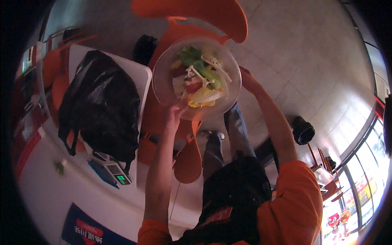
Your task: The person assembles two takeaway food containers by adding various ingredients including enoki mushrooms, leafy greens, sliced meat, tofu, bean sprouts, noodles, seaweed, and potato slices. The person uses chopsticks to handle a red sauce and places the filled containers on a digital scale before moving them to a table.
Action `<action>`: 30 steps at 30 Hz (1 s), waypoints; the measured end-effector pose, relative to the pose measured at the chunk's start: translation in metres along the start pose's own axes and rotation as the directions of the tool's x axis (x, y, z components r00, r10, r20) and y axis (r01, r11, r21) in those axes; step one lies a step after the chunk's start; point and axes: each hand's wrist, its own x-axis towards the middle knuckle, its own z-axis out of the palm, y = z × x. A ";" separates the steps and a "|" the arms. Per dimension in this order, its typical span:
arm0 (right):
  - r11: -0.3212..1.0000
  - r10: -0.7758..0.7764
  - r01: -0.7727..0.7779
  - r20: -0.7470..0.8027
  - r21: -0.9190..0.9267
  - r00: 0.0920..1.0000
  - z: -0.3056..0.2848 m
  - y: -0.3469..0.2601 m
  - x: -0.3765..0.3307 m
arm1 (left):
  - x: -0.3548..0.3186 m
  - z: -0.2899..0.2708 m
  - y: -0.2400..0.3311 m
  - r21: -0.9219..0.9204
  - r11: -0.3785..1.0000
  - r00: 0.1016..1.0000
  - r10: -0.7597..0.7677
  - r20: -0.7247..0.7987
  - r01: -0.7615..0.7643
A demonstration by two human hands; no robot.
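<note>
Both hands hold a large, round, see-through bowl [161,87] out in front of me. My left hand [174,113] is closed on its near left edge. On the right side, my right hand [248,79] grips the rim, with part of its fingers hidden behind the bowl. Inside lie green leaves [192,56], thin white mushrooms [218,65], a pale yellow cabbage leaf [206,96] and a reddish piece [193,87] that I cannot identify.
A black plastic bag [104,106] covers much of a white table [143,75] at left, beside a scale with a lit green display [121,178]. Orange chairs [196,12] stand ahead and below the bowl. A black-lined bin [303,131] is on the tiled floor [302,69] at right.
</note>
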 end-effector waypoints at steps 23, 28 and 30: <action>0.831 0.297 -0.203 -0.106 0.518 0.949 -0.004 -0.041 -0.032 | -0.020 -0.015 -0.019 0.210 0.978 1.000 -0.005 -0.019 0.009; 0.696 0.485 -0.294 -0.127 0.655 0.865 -0.023 -0.099 -0.147 | -0.088 0.042 -0.052 0.695 0.683 0.964 0.052 0.262 -0.226; 0.659 0.543 -0.324 -0.132 0.679 0.829 -0.033 -0.129 -0.189 | -0.131 0.085 -0.060 0.328 0.943 0.983 -0.004 0.182 -0.057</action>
